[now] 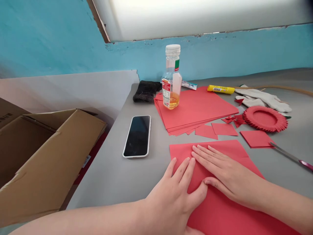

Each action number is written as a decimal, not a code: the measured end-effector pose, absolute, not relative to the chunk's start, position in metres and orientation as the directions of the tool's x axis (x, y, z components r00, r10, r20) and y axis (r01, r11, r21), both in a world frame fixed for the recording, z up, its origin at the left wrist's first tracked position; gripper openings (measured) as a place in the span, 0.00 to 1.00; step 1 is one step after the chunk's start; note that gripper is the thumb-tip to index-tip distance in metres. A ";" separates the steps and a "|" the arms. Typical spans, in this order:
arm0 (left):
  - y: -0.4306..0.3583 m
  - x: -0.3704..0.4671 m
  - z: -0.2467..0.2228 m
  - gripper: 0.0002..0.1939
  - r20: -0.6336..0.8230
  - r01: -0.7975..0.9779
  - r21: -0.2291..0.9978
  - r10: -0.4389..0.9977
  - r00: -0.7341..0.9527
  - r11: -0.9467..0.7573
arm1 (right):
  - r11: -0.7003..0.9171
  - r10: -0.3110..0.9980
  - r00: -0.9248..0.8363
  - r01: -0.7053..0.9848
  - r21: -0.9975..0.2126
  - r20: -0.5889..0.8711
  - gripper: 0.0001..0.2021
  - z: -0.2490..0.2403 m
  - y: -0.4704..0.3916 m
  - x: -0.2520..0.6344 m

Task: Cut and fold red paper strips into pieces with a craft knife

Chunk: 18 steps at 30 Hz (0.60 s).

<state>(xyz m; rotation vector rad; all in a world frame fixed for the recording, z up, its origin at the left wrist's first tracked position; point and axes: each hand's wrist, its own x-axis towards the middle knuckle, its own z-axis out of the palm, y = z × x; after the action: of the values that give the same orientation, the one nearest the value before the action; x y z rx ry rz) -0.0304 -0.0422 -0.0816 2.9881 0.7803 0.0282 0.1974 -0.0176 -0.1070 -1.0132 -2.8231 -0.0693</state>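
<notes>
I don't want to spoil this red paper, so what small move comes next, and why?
Perhaps slide the right hand rightward along the red paper while the left hand steadies it: both rest on it, and a crease-like line shows near its far edge.

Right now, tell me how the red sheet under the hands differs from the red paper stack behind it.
The red sheet lies beneath the left hand and right hand; the red paper stack has a bottle standing on it.
The stack shows several layered edges, the sheet no such layers.
The sheet runs out of the picture; the stack lies within it.
Both are red and lie on the grey table.
</notes>
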 end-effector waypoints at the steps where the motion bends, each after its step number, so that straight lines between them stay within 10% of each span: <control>1: -0.043 -0.029 -0.082 0.42 0.013 0.501 0.061 0.502 0.865 -0.863 | 0.772 0.628 -0.764 0.635 0.000 0.148 0.28 -0.107 -0.018 0.197; 18: -0.040 -0.015 -0.094 0.53 0.100 0.593 -0.032 0.587 0.803 -0.805 | 0.736 0.651 -0.703 0.677 -0.011 0.286 0.19 -0.102 0.007 0.173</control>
<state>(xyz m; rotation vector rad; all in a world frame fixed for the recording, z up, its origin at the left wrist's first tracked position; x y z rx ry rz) -0.0146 -0.0399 -0.0942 3.0413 0.9960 0.1369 0.1732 0.0072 -0.1023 -1.0436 -2.6677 -0.1370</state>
